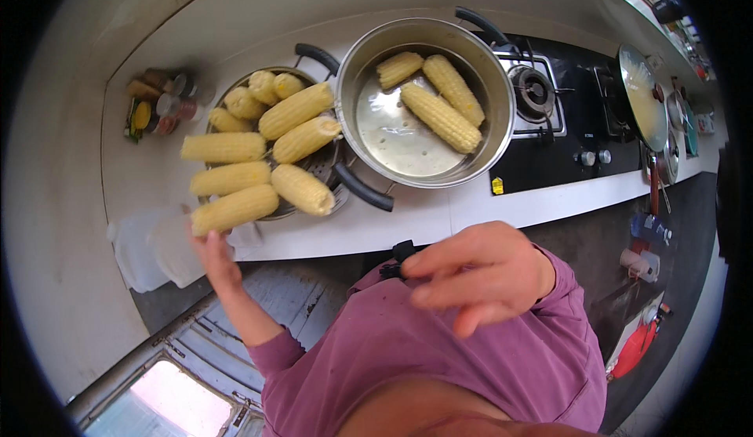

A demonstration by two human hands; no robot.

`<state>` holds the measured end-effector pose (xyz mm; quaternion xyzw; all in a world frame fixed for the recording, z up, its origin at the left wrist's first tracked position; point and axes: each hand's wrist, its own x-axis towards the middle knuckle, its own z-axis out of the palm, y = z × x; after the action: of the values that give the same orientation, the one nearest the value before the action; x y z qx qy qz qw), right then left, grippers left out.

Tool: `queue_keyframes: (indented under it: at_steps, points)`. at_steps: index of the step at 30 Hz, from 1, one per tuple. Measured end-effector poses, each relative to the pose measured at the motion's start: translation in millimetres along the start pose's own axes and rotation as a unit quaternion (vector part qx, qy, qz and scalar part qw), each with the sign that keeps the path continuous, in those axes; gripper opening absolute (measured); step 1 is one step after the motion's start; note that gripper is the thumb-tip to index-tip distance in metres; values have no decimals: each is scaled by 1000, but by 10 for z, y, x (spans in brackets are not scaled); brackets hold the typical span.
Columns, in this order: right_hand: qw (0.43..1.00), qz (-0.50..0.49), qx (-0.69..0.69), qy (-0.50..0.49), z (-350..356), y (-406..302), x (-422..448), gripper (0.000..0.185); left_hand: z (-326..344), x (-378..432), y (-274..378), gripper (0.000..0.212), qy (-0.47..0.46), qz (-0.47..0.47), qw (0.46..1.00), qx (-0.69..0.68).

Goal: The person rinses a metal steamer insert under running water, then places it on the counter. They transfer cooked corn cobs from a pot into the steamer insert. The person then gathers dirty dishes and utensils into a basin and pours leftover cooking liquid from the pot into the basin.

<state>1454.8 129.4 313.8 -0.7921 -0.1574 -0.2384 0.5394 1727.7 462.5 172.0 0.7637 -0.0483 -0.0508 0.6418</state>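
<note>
My left hand, a little blurred, has its thumb and fingers around the near left end of a corn cob. That cob is the nearest of several husked yellow cobs heaped on a perforated metal steamer tray with black handles. My right hand hangs in the air in front of my body, fingers spread and holding nothing. Beyond it stands a deep stainless steel pot, overlapping the tray's right side. Two whole-looking cobs and a shorter one lie inside the pot in shallow water.
Right of the pot is a black gas hob with a burner. A lidded pan sits farther right. Spice jars stand in the left corner. Translucent plastic containers are at the counter's left front. The white counter edge runs before me.
</note>
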Motion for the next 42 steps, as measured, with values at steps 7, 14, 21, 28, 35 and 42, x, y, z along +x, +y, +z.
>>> queue_keyframes:
  at_steps: [7, 14, 21, 28, 35, 42]
  points:
    - [966, 164, 81, 183, -323, 32, -807, 41, 2226, -464, 1441, 53, -368, 359, 827, 227]
    - [967, 154, 6, 203, -428, -155, -1028, 39, 4040, -886, 574, 41, -497, 593, 360, 521]
    - [929, 198, -10, 313, -451, -280, -1393, 35, 4294, -874, 244, 39, -527, 598, 345, 495]
    - [946, 191, -12, 261, -493, -237, -1301, 26, 4250, -754, 184, 45, -568, 606, 323, 453]
    - [956, 202, -31, 209, -490, -132, -1137, 21, 4072, -508, 544, 66, -577, 422, 604, 352]
    - [937, 221, -196, 185, -501, 353, -868, 57, 3333, -7, 824, 77, -435, 138, 890, -19]
